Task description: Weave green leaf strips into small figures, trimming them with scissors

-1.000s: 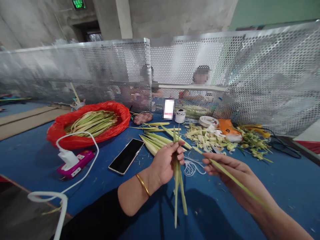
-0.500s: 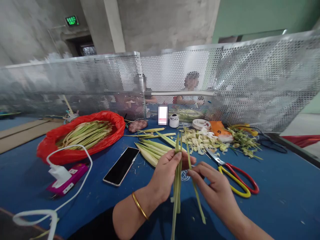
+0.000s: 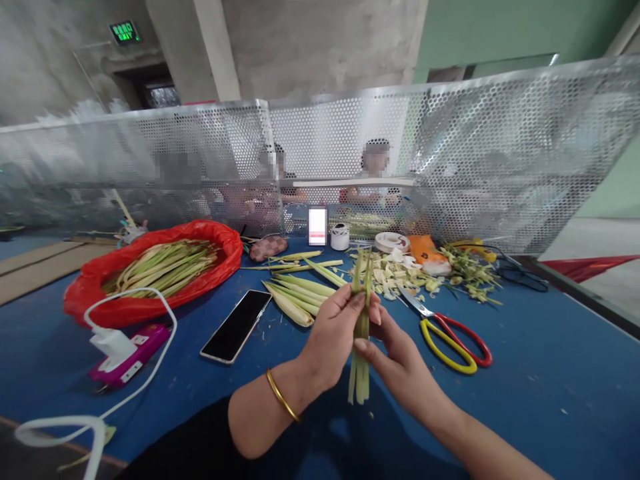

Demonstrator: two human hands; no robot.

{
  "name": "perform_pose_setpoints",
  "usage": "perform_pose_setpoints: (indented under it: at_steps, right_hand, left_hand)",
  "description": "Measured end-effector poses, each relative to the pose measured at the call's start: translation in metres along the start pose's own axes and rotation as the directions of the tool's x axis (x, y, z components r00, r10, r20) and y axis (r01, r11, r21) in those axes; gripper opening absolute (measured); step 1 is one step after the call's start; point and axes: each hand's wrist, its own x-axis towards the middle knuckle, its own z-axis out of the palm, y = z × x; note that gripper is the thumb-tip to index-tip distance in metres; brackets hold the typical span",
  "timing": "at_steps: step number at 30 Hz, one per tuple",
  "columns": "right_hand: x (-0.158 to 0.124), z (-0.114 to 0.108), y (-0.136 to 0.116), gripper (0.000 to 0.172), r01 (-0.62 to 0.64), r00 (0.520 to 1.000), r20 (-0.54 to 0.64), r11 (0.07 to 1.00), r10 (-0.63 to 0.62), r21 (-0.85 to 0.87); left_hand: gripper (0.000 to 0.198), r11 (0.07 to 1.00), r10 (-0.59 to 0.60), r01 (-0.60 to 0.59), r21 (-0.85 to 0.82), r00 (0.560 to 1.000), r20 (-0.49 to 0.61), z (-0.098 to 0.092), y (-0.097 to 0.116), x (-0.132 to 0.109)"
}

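Observation:
Upright above the blue table, a small bundle of pale green leaf strips (image 3: 361,380) is pinched by my left hand (image 3: 333,330), thumb in front. My right hand (image 3: 395,353) closes on the same bundle from the right, thumb across its lower part; its other fingers are partly hidden behind the strips. Beyond my left hand lie several larger pale green husk leaves (image 3: 295,297). Scissors (image 3: 440,327) with one yellow and one red handle lie to the right of my hands, blades slightly apart.
At left stands a red plastic bag (image 3: 80,293) of long strips, with a purple power strip (image 3: 133,357) and white cable in front. A phone (image 3: 237,327) lies left of my hands. Leaf scraps (image 3: 400,277), a tape roll (image 3: 392,241) and a perforated metal screen (image 3: 340,127) are behind; people sit beyond it.
My right hand has moved left, bringing its separate strip against the bundle in my left hand. The strips' lower ends now sit closer together. The whole view has shifted slightly.

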Motion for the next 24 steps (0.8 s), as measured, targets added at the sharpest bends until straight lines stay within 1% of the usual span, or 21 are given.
perform_pose_setpoints:
  at_steps: [2, 4, 7, 12, 15, 17, 20, 21, 22, 23, 24]
  right_hand:
    - [0.000, 0.003, 0.000, 0.039, -0.078, 0.996, 0.045, 0.984, 0.072, 0.160]
    - [0.001, 0.004, 0.000, 0.033, -0.160, 0.987, 0.067, 0.956, 0.148, 0.246]
    - [0.003, 0.003, -0.002, 0.029, -0.244, 0.970, 0.087, 0.930, 0.229, 0.276]
    - [0.001, 0.002, -0.001, 0.031, -0.302, 0.953, 0.128, 0.896, 0.274, 0.327]
    - [-0.002, 0.005, 0.001, 0.034, -0.321, 0.947, 0.090, 0.884, 0.309, 0.340]
    - [-0.003, 0.006, 0.002, 0.038, -0.342, 0.935, 0.048, 0.858, 0.351, 0.383]
    - [-0.001, 0.004, -0.001, 0.042, -0.330, 0.921, -0.010, 0.794, 0.389, 0.511]
    - [0.001, 0.002, -0.002, 0.040, -0.311, 0.920, -0.033, 0.777, 0.391, 0.547]
    - [0.002, -0.001, -0.003, 0.037, -0.293, 0.917, -0.060, 0.765, 0.395, 0.574]
    - [0.004, -0.004, -0.004, 0.033, -0.275, 0.910, -0.097, 0.762, 0.403, 0.587]
    - [0.006, -0.008, -0.004, 0.032, -0.259, 0.900, -0.144, 0.770, 0.412, 0.584]
  left_hand:
    - [0.016, 1.000, -0.021, 0.021, 0.003, 1.000, 0.000, 0.004, 0.000, 0.001]
    - [0.015, 0.999, -0.039, 0.039, 0.022, 0.999, 0.010, 0.007, -0.001, 0.003]
    - [0.014, 0.997, -0.058, 0.057, 0.047, 0.998, 0.020, 0.008, -0.004, 0.003]
    - [0.013, 0.990, -0.113, 0.109, 0.087, 0.992, 0.049, 0.006, -0.005, 0.004]
    - [0.014, 0.987, -0.145, 0.139, 0.078, 0.987, 0.069, 0.004, -0.005, 0.006]
    - [0.015, 0.987, -0.156, 0.152, 0.053, 0.984, 0.083, 0.002, -0.006, 0.008]
    - [0.029, 0.983, -0.183, 0.180, 0.046, 0.980, 0.076, -0.006, -0.013, 0.007]
    - [0.032, 0.977, -0.209, 0.205, 0.058, 0.975, 0.072, -0.010, -0.018, 0.006]
    - [0.034, 0.971, -0.234, 0.232, 0.061, 0.971, 0.042, -0.014, -0.023, 0.004]
    - [0.035, 0.958, -0.282, 0.280, 0.063, 0.959, 0.039, -0.018, -0.028, 0.001]
    - [0.034, 0.935, -0.353, 0.350, 0.059, 0.934, 0.060, -0.021, -0.033, -0.001]
